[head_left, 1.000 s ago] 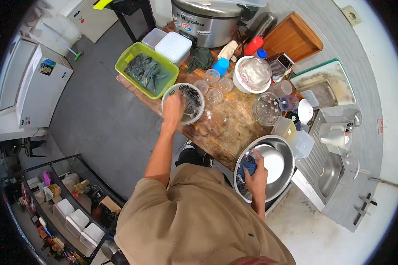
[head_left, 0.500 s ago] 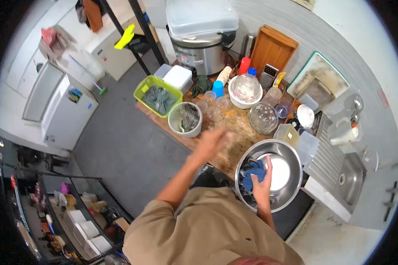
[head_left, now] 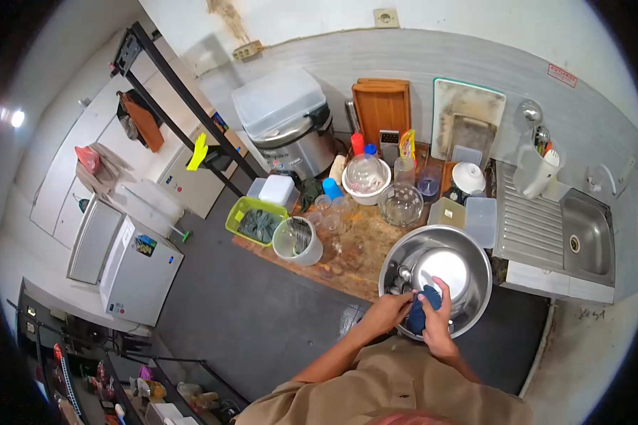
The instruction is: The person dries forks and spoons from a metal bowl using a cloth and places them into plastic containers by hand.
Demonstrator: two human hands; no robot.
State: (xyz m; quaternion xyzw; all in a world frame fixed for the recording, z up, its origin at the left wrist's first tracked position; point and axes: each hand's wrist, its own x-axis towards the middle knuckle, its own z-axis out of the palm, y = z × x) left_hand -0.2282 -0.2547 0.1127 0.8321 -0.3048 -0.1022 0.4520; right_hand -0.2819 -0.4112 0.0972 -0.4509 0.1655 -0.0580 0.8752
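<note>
A large steel bowl (head_left: pixel 480 304) is in front of me, with several spoons (head_left: pixel 403 275) inside along its left side. My right hand (head_left: pixel 439 324) grips a dark blue cloth (head_left: pixel 420 319) over the bowl's near side. My left hand (head_left: pixel 393 312) is at the near left rim, its fingertips pinched together right against the cloth. Whatever is between those fingers is too small to make out. Left of the bowl, a white bucket (head_left: pixel 306 256) on the wooden table holds upright cutlery (head_left: pixel 299 234).
Clear glasses (head_left: pixel 326 212) and a glass bowl (head_left: pixel 401 205) stand on the wooden table (head_left: pixel 347 265). A green basket (head_left: pixel 234 216) with dark cloth sits at its left end. A rice cooker (head_left: pixel 290 145) is behind. To the right is a steel sink (head_left: pixel 588 234).
My left hand has come from near the bucket back to the cloth at the bowl. My right hand has drawn the cloth toward the near rim. The view has tilted up.
</note>
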